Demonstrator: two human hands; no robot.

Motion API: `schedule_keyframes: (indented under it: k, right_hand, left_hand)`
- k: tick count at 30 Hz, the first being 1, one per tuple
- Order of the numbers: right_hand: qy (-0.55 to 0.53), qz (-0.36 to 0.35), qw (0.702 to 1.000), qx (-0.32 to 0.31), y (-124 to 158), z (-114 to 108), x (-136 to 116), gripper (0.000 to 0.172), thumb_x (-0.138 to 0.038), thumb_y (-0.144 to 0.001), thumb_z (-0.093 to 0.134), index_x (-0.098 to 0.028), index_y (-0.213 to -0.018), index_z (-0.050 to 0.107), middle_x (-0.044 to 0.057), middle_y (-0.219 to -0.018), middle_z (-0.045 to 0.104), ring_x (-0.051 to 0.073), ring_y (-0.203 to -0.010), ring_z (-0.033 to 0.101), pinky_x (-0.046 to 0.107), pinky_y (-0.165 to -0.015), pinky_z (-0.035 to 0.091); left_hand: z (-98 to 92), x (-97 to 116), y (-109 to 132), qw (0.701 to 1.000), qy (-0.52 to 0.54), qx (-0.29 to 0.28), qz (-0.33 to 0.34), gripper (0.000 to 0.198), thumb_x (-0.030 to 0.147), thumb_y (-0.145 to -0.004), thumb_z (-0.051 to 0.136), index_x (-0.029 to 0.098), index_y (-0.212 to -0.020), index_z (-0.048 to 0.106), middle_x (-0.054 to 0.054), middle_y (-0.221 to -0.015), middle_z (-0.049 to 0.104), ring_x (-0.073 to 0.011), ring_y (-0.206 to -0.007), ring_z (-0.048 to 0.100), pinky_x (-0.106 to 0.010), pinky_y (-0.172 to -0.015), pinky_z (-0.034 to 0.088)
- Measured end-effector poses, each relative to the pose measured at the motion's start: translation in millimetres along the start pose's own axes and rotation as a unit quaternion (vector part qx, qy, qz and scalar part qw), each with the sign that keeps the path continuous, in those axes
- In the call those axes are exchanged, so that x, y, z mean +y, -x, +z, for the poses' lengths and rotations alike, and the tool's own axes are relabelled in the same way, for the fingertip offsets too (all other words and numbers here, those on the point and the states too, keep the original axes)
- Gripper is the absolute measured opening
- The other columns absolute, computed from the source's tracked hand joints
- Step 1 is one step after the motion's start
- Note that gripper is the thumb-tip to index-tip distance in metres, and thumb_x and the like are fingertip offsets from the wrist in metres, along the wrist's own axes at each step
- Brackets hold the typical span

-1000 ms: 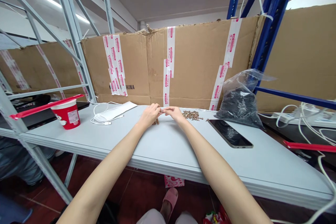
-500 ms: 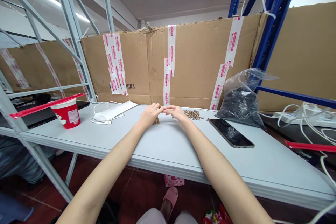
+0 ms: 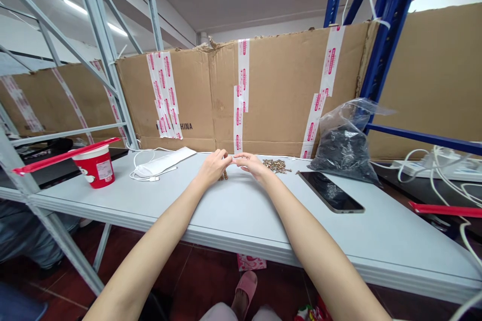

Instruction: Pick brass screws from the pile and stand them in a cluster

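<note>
Head view: left hand (image 3: 213,167), right hand (image 3: 251,165), fingers (image 3: 227,158) pinched, hold unclear, above metal bits (image 3: 224,176)

One left hand (image 3: 213,168) and one right hand (image 3: 250,163) show at the middle of the single white bench (image 3: 233,215), beside two small heaps of brass-coloured parts (image 3: 276,165), one at each hand. Left of them are one red paper tub (image 3: 97,168) and one coiled white cable (image 3: 146,170); to the right lie one smartphone (image 3: 329,195) and one clear plastic bag (image 3: 344,153) of black pieces. Two red strips (image 3: 64,155) show, one at each side of the frame.
</note>
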State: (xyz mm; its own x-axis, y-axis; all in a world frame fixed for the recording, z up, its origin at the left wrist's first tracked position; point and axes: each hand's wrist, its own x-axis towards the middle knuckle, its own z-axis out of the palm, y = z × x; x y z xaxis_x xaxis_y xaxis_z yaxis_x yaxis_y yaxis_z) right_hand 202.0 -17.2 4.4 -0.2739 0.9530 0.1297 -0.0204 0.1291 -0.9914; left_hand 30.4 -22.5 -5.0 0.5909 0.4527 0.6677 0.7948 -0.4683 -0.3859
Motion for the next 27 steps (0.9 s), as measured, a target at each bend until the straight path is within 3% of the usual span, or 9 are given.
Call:
schedule_keyframes:
  k: [5,13,20,27]
  right_hand:
    - [-0.002,0.003,1.000,-0.008,1.4,-0.1,-1.1,0.030,-0.029,-0.054,0.068,-0.022,-0.081,0.060,-0.002,-0.074,0.064,0.013,-0.081,0.054,0.029,-0.079,0.033]
    - [-0.004,-0.008,1.000,-0.001,0.1,2.8,-0.4,0.029,-0.030,-0.055,0.067,-0.023,-0.081,0.056,-0.001,-0.078,0.065,0.015,-0.084,0.055,0.029,-0.079,0.033]
    - [0.006,0.001,1.000,-0.007,3.6,2.5,-2.0,0.029,-0.029,-0.057,0.063,-0.023,-0.083,0.053,-0.002,-0.078,0.063,0.014,-0.084,0.055,0.028,-0.077,0.034]
    - [0.002,-0.009,1.000,-0.005,4.2,5.1,-2.2,0.029,-0.028,-0.056,0.063,-0.024,-0.082,0.051,-0.003,-0.075,0.063,0.014,-0.084,0.055,0.029,-0.079,0.034]
  left_hand:
    - [1.6,-1.3,0.1,1.000,0.016,-0.002,0.025,0.023,0.027,-0.092,0.030,0.019,-0.099,0.050,-0.006,-0.091,0.051,-0.0178,-0.079,0.043,-0.029,-0.069,0.035]
    - [1.6,-0.6,0.2,1.000,0.004,0.011,-0.008,0.029,0.028,-0.092,0.026,0.018,-0.084,0.052,-0.007,-0.082,0.051,-0.0188,-0.078,0.043,-0.030,-0.066,0.032]
    - [-0.3,-2.0,-0.4,0.999,0.032,-0.003,0.020,0.026,0.032,-0.092,0.029,0.018,-0.094,0.051,-0.007,-0.089,0.051,-0.0184,-0.080,0.043,-0.030,-0.068,0.033]
    - [-2.4,0.0,-0.3,1.000,0.013,0.003,0.002,0.029,0.031,-0.092,0.027,0.018,-0.083,0.052,-0.007,-0.083,0.050,-0.0193,-0.078,0.042,-0.030,-0.066,0.031]
